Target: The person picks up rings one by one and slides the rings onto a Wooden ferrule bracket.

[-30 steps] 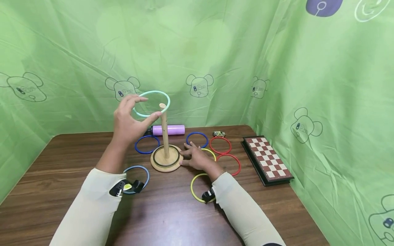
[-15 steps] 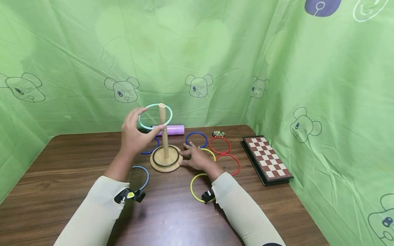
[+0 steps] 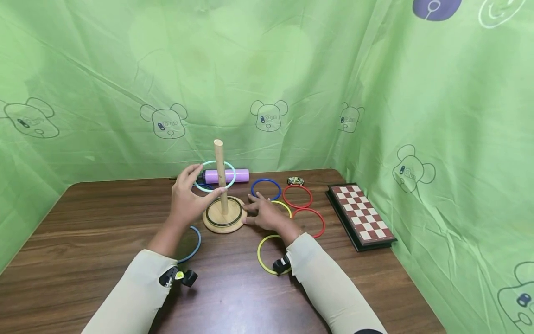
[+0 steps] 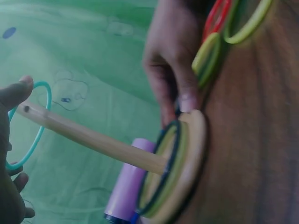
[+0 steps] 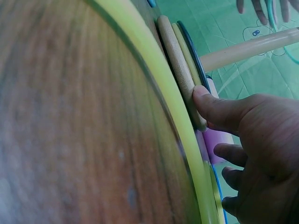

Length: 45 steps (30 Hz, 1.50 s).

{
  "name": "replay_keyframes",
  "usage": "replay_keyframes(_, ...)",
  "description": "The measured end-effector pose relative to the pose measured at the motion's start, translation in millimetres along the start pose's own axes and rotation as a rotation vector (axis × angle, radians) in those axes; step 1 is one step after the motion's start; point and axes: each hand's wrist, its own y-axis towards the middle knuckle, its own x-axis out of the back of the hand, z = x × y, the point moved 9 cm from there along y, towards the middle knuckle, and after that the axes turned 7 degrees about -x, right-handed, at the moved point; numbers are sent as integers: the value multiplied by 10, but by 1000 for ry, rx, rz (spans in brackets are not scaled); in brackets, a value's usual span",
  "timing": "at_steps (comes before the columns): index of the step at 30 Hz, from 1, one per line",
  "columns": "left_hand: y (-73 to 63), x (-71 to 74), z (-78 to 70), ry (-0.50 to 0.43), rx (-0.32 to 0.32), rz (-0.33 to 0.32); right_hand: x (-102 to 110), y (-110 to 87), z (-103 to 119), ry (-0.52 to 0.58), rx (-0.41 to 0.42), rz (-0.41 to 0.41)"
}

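Observation:
My left hand [image 3: 187, 198] pinches a thin turquoise ring [image 3: 235, 174] between thumb and fingers. The ring encircles the upright wooden peg [image 3: 219, 160] about midway up in the head view. The peg rises from a round wooden base [image 3: 223, 230]. A dark ring [image 4: 176, 147] and a yellowish ring [image 4: 185, 147] lie stacked on that base, around the peg's foot. At the base's right edge, my right hand [image 3: 269, 214] holds the rim with thumb and index finger. Its thumb [image 5: 219, 108] presses the edge in the right wrist view, while the other fingers are spread.
A light blue ring [image 3: 199, 240] lies front left. Right of the stand are yellow rings [image 3: 259, 255], red rings [image 3: 311, 197] and a blue ring [image 3: 265, 179]. Behind are a purple cylinder [image 3: 239, 175] and a toy car [image 3: 295, 181]. A chessboard [image 3: 362, 215] sits far right.
My left hand has moved down and slightly right, bringing the turquoise ring from above the peg's top down around its shaft. The right hand has stayed at the base.

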Motion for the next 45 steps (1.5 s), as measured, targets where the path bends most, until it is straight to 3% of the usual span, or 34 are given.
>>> replay_keyframes(7, -222, -117, 171, 6, 46, 94, -13, 0, 7, -4, 6, 6)
replay_keyframes(14, -356, -237, 293, 0, 103, 191, 0, -5, 7, -15, -2, 6)
replay_keyframes(20, -464, -367, 411, 54, 109, 282, -3, -5, 0, -21, -13, 8)
replay_keyframes(26, -574, -464, 527, 105, 92, 329, -21, -2, -10, -18, -24, 20)
replay_keyframes(31, -631, -568, 577, 148, 87, 396, -15, 2, -23, -29, -26, 14)
replay_keyframes(36, -666, -615, 627, 166, 120, 454, -1, 5, -17, -30, -14, 7)
replay_keyframes(45, -699, -653, 666, 164, 152, 505, -4, 10, -23, -32, -13, 10)
